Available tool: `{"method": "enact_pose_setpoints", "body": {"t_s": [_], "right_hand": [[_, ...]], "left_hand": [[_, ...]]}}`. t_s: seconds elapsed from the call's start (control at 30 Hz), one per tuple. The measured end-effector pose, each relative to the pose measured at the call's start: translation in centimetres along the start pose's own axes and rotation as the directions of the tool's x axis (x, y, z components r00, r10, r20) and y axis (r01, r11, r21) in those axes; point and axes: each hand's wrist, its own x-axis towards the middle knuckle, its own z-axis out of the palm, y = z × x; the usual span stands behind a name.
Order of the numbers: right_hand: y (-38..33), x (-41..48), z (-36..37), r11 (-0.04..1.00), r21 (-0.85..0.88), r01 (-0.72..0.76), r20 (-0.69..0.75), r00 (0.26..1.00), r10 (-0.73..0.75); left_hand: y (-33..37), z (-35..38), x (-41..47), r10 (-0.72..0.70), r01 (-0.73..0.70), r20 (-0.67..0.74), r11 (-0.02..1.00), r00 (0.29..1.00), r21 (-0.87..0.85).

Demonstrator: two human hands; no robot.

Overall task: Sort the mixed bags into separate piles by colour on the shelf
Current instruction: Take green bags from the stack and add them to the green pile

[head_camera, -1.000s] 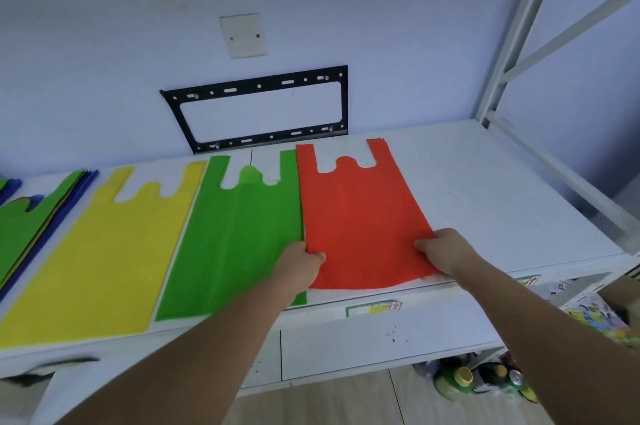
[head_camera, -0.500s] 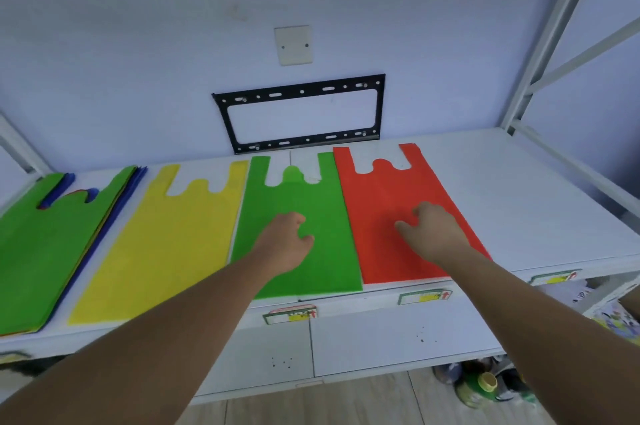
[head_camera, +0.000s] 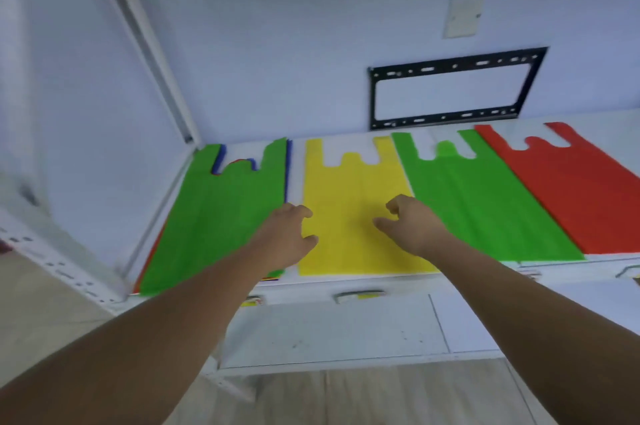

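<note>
Flat bags lie side by side on the white shelf (head_camera: pixel 588 260). At the far left is the mixed stack (head_camera: pixel 221 213), green on top with blue and red edges showing beneath. To its right lie a yellow bag (head_camera: pixel 349 182), a green bag (head_camera: pixel 485 203) and a red bag (head_camera: pixel 581 189). My left hand (head_camera: pixel 289 237) hovers over the gap between the mixed stack and the yellow bag, fingers apart and empty. My right hand (head_camera: pixel 412 225) hovers over the yellow bag's right half, fingers loosely curled and holding nothing.
A black metal bracket (head_camera: pixel 453 92) and a blank wall plate (head_camera: pixel 464 16) are fixed to the wall behind the shelf. A white rack post (head_camera: pixel 149 43) slants down at the left. Label holders (head_camera: pixel 358 296) line the shelf's front edge.
Both hands have left the red bag and swept left across the green bag to the yellow bag and the mixed stack. The view has swung left with them.
</note>
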Motion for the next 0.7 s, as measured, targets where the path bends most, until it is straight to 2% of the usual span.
{"method": "enact_pose_setpoints", "body": {"t_s": [0.1,0.2,0.33,0.43,0.57,0.7], "right_hand": [[-4.8,-0.2,3.5,0.998,0.063,0.007,0.051,0.999,-0.011],[-8.1,-0.5,6.4,0.966,0.249,-0.062,0.133,0.991,0.030],[-11.1,-1.2,9.1,0.835,0.508,-0.213,0.247,0.964,0.095],[-12.8,-1.7,10.1,0.786,0.556,-0.272,0.277,0.951,0.133],[-14.2,-1.9,10.8,0.769,0.569,-0.292,0.270,0.949,0.161],[-14.7,-1.8,10.8,0.752,0.594,-0.287,0.255,0.953,0.162]], "left_hand": [[-5.5,-2.1,-1.9,-0.040,0.040,-0.009,0.999,0.999,-0.023],[-9.0,-2.8,-3.9,-0.062,0.065,0.029,0.995,0.998,-0.079],[-11.6,-2.2,-5.6,-0.017,0.030,0.111,0.993,0.994,-0.115],[-12.7,-1.6,-6.0,0.041,-0.029,0.105,0.994,0.994,-0.108],[-13.6,-1.2,-6.1,0.130,-0.126,0.042,0.988,0.991,-0.085],[-14.2,-1.3,-6.0,0.166,-0.163,0.003,0.976,0.986,-0.142]]}}
